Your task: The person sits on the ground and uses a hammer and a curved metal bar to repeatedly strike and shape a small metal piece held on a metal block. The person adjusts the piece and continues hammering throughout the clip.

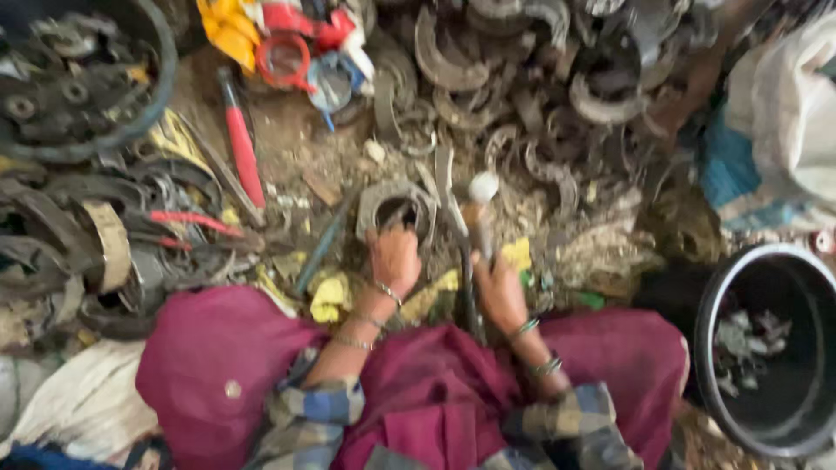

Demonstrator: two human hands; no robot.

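Note:
My left hand [394, 258] rests on a curved grey metal brake shoe [396, 204] that lies on the dirt floor in front of me. My right hand [500, 290] is closed around the dark shaft of a hammer-like tool [477, 228], whose pale head points up and away from me, just right of the brake shoe. Bangles circle both wrists. The picture is blurred, so fine detail of the grip is unclear.
Piles of worn brake shoes [488, 78] cover the floor ahead and to the left. A red-handled tool [242, 144] lies at the upper left. A black bucket [710, 348] with scrap stands at the right. A dark tub [161, 78] of metal parts sits at the top left.

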